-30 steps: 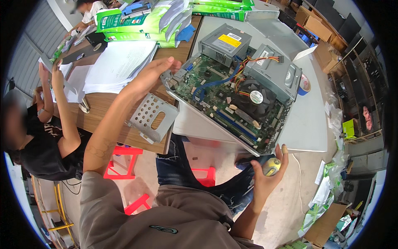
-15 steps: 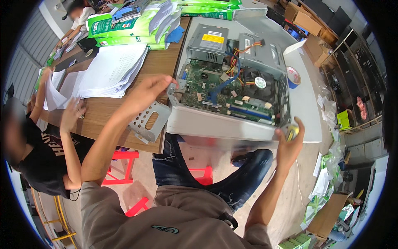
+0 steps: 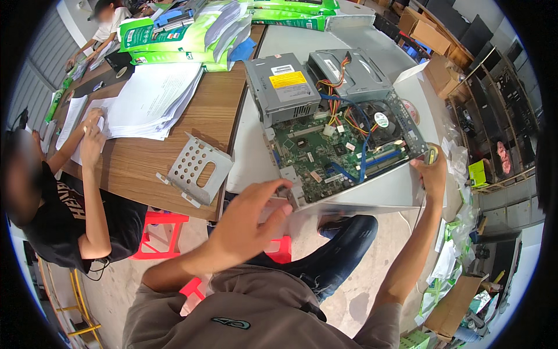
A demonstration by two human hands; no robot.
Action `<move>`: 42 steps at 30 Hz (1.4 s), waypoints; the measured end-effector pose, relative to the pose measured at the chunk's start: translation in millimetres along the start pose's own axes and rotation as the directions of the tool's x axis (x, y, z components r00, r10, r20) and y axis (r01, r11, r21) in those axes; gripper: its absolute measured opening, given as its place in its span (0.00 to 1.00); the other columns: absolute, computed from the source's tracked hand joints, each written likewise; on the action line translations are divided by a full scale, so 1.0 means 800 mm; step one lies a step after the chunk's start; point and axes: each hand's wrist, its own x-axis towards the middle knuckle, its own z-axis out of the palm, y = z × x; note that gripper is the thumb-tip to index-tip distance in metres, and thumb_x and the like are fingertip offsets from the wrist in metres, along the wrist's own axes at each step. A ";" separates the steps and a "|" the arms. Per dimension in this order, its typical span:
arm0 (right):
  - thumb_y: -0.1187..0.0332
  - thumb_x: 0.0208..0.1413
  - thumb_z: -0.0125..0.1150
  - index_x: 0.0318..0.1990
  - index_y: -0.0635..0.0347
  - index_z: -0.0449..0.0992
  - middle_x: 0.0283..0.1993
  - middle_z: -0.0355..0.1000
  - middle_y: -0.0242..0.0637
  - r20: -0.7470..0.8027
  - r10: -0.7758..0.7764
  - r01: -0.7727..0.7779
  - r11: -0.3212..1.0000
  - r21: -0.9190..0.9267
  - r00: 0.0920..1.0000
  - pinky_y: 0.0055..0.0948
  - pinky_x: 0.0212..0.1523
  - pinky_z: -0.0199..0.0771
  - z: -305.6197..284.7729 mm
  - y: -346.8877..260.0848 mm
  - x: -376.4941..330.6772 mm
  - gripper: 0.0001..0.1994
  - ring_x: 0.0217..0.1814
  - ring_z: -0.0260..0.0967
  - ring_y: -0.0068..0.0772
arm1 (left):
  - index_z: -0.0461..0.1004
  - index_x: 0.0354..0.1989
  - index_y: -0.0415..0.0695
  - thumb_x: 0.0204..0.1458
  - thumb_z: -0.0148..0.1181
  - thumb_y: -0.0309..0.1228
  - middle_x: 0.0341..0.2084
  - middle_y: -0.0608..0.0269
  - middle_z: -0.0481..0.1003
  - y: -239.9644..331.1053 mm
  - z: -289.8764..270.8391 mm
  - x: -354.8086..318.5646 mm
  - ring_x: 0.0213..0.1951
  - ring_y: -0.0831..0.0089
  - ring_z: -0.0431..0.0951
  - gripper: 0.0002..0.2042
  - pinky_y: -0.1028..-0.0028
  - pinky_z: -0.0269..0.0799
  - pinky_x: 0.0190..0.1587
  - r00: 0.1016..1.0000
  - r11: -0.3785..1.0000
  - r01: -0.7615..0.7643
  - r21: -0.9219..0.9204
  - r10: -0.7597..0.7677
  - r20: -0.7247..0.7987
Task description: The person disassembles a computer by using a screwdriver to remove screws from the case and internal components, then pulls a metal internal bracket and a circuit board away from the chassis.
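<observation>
An open desktop computer case (image 3: 372,207) lies turned at an angle on the table edge. Inside it are a green motherboard (image 3: 311,152), a grey power supply (image 3: 286,102), a drive bay (image 3: 351,72), a fan (image 3: 381,120) and bundled cables. My left hand (image 3: 247,218), slightly blurred, has its thumb and fingers around the case's near left corner. At the right corner my right hand (image 3: 433,174) steadies the case, with a slim yellow-handled tool (image 3: 432,155) tucked in it. A perforated metal bracket (image 3: 197,168) lies on the wooden table to the left.
Stacked papers (image 3: 154,102) and green packages (image 3: 186,49) cover the far wooden table (image 3: 133,168). A seated co-worker (image 3: 64,198) handles papers at the left. A tape roll (image 3: 410,110) stands behind the case; a red stool (image 3: 160,235) is below the table.
The case has swung, its near left corner coming right and toward me. Both hands have moved right with it. The bracket now shows fully. The co-worker's hands have shifted over the papers.
</observation>
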 end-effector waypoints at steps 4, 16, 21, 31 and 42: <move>0.72 0.49 0.77 0.43 0.63 0.72 0.25 0.73 0.30 0.071 0.090 -0.098 0.988 0.121 0.993 0.20 0.14 0.60 -0.005 0.022 0.029 0.18 0.17 0.63 0.17 | 0.68 0.62 0.39 0.58 0.60 0.25 0.54 0.45 0.74 0.019 0.030 -0.012 0.56 0.47 0.73 0.23 0.60 0.69 0.58 0.997 0.998 -0.050 -0.042 0.052 0.054; 0.61 0.55 0.75 0.37 0.61 0.69 0.25 0.72 0.31 0.131 0.120 -0.129 0.989 0.066 0.984 0.21 0.15 0.66 0.026 0.036 0.100 0.18 0.17 0.68 0.20 | 0.47 0.73 0.28 0.57 0.63 0.25 0.65 0.38 0.60 0.033 0.130 -0.020 0.60 0.46 0.65 0.39 0.57 0.66 0.62 0.984 0.984 -0.173 -0.045 0.171 -0.055; 0.57 0.56 0.74 0.38 0.59 0.71 0.26 0.72 0.29 0.195 0.076 -0.104 0.985 0.139 0.978 0.18 0.17 0.64 0.029 0.053 0.098 0.18 0.18 0.66 0.18 | 0.58 0.70 0.32 0.54 0.64 0.24 0.63 0.41 0.64 0.017 0.064 -0.026 0.59 0.47 0.69 0.34 0.56 0.71 0.58 0.967 0.965 -0.253 0.063 0.255 -0.022; 0.53 0.57 0.72 0.48 0.59 0.77 0.33 0.75 0.30 0.151 0.169 -0.196 0.962 0.189 0.974 0.16 0.20 0.63 0.012 0.047 0.071 0.21 0.23 0.67 0.16 | 0.80 0.44 0.46 0.40 0.68 0.23 0.44 0.61 0.78 -0.101 -0.127 -0.082 0.55 0.56 0.75 0.18 0.53 0.63 0.65 0.980 0.565 -0.068 0.822 0.194 -0.052; 0.59 0.57 0.73 0.44 0.61 0.76 0.32 0.74 0.31 0.118 0.147 -0.172 0.958 0.232 0.982 0.16 0.19 0.65 0.015 0.038 0.066 0.17 0.21 0.68 0.17 | 0.82 0.32 0.52 0.34 0.69 0.32 0.34 0.71 0.81 0.000 -0.081 -0.023 0.39 0.69 0.81 0.12 0.65 0.75 0.45 0.692 0.453 -0.606 0.654 0.706 0.152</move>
